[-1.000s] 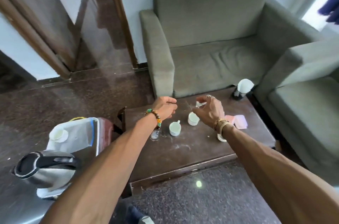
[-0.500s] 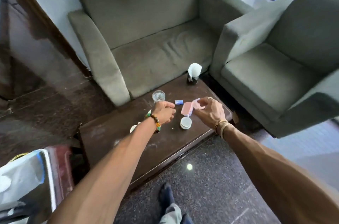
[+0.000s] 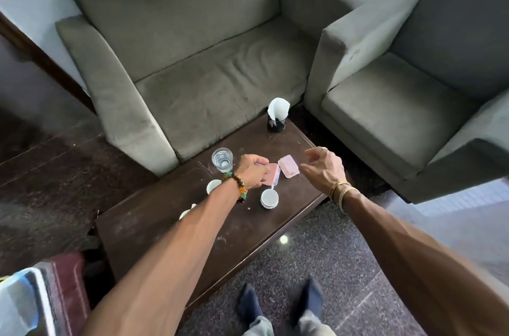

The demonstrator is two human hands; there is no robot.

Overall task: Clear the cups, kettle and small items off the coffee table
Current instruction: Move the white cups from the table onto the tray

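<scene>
On the dark coffee table (image 3: 154,228) lie a pink box (image 3: 274,176) and a paler pink lid (image 3: 288,167) side by side. My left hand (image 3: 252,170) reaches over the table, its fingers curled down on the box's left end. My right hand (image 3: 322,167) hovers just right of the lid, fingers loose and holding nothing. A glass of water (image 3: 222,160) stands behind my left hand. One white cup (image 3: 269,198) sits near the table's front edge. Two more white cups (image 3: 213,186) (image 3: 184,213) peek out from behind my left forearm.
A black holder with a white napkin (image 3: 277,115) stands at the table's far corner. A grey sofa (image 3: 206,82) runs behind the table and a grey armchair (image 3: 399,104) stands to the right. A white and blue container (image 3: 19,305) sits at the bottom left.
The view has swung right and closer to the table, so the kettle is out of sight. My left hand came down onto the pink box. My right hand let go of the lid and opened.
</scene>
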